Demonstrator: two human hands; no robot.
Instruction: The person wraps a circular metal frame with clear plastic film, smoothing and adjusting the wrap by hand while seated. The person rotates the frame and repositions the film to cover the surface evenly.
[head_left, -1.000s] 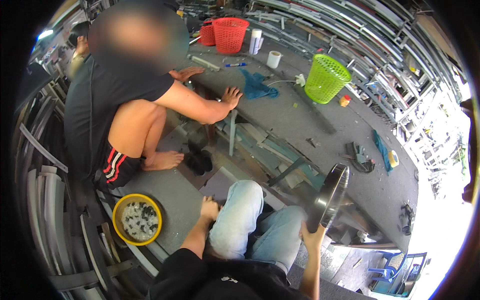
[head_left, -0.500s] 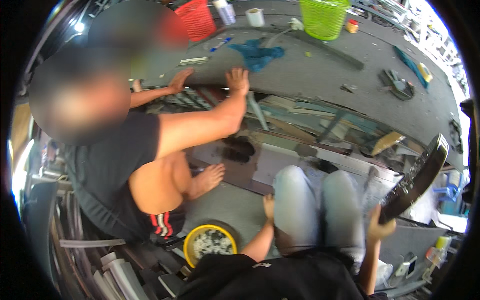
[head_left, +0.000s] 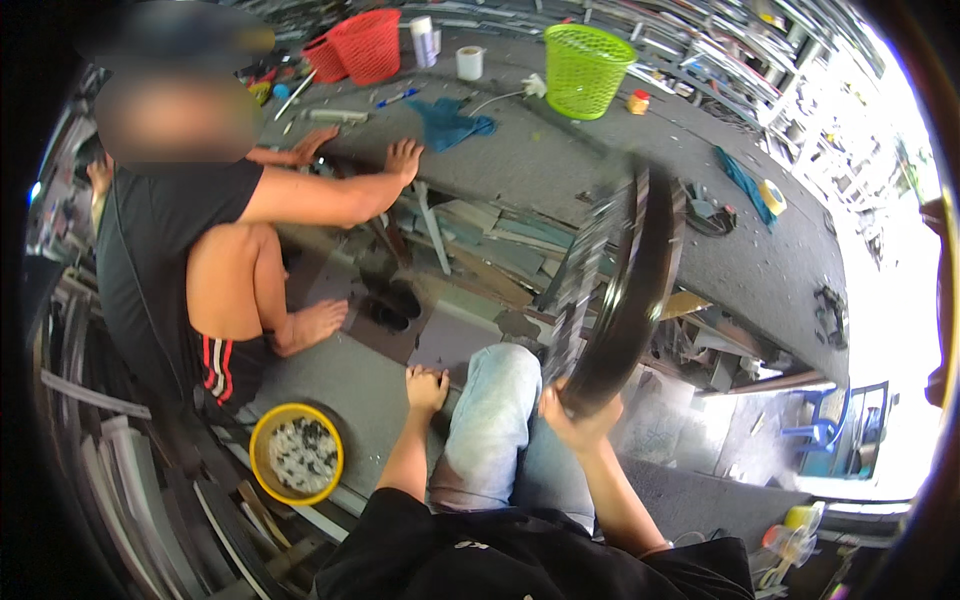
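The right hand [head_left: 578,418] is gripping the lower edge of a dark wheel rim [head_left: 625,290], fingers wrapped around the metal, with the forearm rising from the lower edge of the view and bent at the elbow. The left hand [head_left: 427,385] is resting flat on the grey floor [head_left: 350,385] just beside the left knee of the jeans [head_left: 490,420], fingers spread and holding nothing; the arm is reaching straight down from the shoulder.

Against the frame half a second earlier, the rim is now standing nearer the middle of the view and more upright, where it was leaning out to the right. The right hand is still holding it at the bottom. The left hand is staying planted on the floor in much the same place.

The rim is appearing blurred, so surface detail cannot be told. It is showing as a narrow dark hoop seen almost edge-on, standing above the right knee and in front of the low grey table [head_left: 560,170].

A second person is crouching at the left, one hand [head_left: 403,158] pressing on the table edge. A yellow bowl [head_left: 296,454] of dark small parts is sitting on the floor near the left arm. A green basket [head_left: 588,68] and a red basket [head_left: 368,44] are standing on the table, well apart from the rim.
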